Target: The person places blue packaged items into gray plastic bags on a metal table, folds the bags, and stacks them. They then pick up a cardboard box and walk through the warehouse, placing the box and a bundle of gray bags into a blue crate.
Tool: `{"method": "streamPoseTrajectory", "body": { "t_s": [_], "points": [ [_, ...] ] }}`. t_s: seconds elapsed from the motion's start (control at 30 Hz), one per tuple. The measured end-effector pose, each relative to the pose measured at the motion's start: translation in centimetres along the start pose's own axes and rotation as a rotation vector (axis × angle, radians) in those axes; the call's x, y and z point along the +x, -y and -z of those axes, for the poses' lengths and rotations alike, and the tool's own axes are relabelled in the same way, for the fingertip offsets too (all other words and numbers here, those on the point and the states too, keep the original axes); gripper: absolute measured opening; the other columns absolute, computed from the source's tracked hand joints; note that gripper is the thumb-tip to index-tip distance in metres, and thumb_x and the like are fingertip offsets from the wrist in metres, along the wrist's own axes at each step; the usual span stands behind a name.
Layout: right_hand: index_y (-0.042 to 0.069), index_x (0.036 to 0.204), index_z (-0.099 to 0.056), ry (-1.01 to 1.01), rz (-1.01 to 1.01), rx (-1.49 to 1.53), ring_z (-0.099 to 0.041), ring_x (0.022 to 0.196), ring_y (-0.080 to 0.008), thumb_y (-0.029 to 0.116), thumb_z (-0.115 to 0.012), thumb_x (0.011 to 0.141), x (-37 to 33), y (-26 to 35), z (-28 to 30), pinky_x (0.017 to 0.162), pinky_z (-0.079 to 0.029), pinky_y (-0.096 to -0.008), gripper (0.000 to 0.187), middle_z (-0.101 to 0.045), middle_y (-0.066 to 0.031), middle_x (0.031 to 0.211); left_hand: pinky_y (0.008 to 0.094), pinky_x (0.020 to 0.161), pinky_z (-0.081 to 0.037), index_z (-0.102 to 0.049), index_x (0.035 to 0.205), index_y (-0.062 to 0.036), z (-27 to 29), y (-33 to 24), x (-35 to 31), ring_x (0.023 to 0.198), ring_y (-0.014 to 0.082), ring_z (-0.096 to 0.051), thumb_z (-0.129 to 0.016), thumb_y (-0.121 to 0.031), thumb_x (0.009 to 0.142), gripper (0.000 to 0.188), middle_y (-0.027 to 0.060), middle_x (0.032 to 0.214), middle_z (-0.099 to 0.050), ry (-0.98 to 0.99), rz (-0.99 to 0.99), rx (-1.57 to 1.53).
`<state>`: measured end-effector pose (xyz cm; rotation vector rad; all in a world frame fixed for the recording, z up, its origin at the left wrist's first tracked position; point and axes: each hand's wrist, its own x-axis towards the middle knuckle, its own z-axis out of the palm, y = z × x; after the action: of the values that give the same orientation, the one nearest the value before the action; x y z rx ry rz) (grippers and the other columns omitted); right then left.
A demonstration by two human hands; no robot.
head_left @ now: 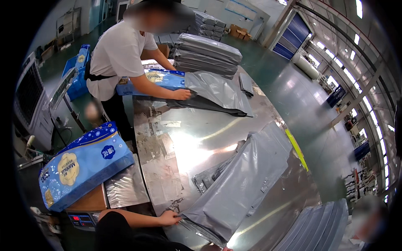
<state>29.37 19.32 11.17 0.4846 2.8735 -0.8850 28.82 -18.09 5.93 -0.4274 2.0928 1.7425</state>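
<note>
A long grey plastic bag (247,175) lies slantwise over the metal table, its mouth end toward me. My left hand (169,218) pinches the left corner of that mouth, fingers closed. At the lower edge, only the fingertips of my right hand (227,249) show, closed at the bag's other near corner; the rest is cut off. Left of my left arm, a blue plastic-wrapped pack (86,167) rests tilted on a scale (83,221) with a lit red display. Some crumpled grey plastic (205,178) lies partly under the bag's left side.
Across the table (161,138), a co-worker (119,54) holds another grey bag (220,90) around the end of a blue pack (161,77). Behind stand stacked grey-wrapped packs (207,54). Folded grey bags (314,228) are piled at the lower right, near another person (368,221).
</note>
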Motion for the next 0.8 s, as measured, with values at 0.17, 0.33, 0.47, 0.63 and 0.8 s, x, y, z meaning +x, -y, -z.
{"method": "streamPoseTrajectory", "body": {
  "t_s": [0.17,0.33,0.47,0.63,0.8],
  "points": [
    [-0.001,0.099,-0.063,0.026,0.563,0.128,-0.057,0.083,-0.0333,0.023,-0.055,0.091,-3.3,7.8,-4.8,0.079,-0.046,-0.0391,0.027,-0.063,-0.0186,0.091,0.0317,0.059,-0.048,-0.069,0.084,-0.0058,-0.5,0.1,-1.8,0.060,0.0179,-0.063,-0.066,-0.028,0.081,0.022,0.0065,0.070,-0.068,-0.159,-0.002,0.047],
    [-0.005,0.119,-0.054,0.098,0.888,0.020,-0.050,0.108,-0.0465,0.027,-0.054,0.089,-0.5,11.8,-11.9,0.096,-0.038,-0.0501,0.044,-0.058,-0.0265,0.112,0.0309,0.055,-0.044,-0.068,0.078,-0.0049,-0.6,-1.9,-1.5,0.055,0.0168,-0.057,-0.067,-0.025,0.080,0.020,0.0118,0.064,-0.062,-0.190,-0.100,0.021],
    [-0.005,0.111,-0.059,0.222,0.723,0.020,-0.052,0.107,-0.0471,0.022,-0.054,0.085,1.8,15.0,-10.1,0.094,-0.039,-0.0510,0.038,-0.058,-0.0286,0.113,0.0298,0.054,-0.043,-0.069,0.080,-0.0044,-0.7,-2.5,-3.1,0.054,0.0141,-0.057,-0.065,-0.022,0.083,0.018,0.0091,0.064,-0.064,-0.191,-0.096,-0.056],
    [0.001,0.105,-0.065,0.040,0.843,0.048,-0.057,0.098,-0.0451,0.020,-0.058,0.080,4.9,14.0,-10.1,0.087,-0.044,-0.0511,0.032,-0.063,-0.0244,0.105,0.0246,0.058,-0.045,-0.067,0.081,-0.0016,-0.7,-5.0,-4.6,0.067,0.0083,-0.064,-0.063,-0.018,0.086,0.018,0.0050,0.076,-0.071,-0.103,-0.086,-0.181],
    [0.003,0.110,-0.064,-0.027,0.930,-0.117,-0.063,0.090,-0.0418,0.031,-0.059,0.085,2.5,10.7,-14.9,0.083,-0.049,-0.0464,0.038,-0.066,-0.0190,0.100,0.0227,0.065,-0.045,-0.067,0.095,-0.0018,1.3,-0.7,-3.0,0.069,0.0052,-0.059,-0.060,-0.018,0.091,0.019,0.0015,0.083,-0.073,0.066,-0.049,-0.215]
  ]
}}
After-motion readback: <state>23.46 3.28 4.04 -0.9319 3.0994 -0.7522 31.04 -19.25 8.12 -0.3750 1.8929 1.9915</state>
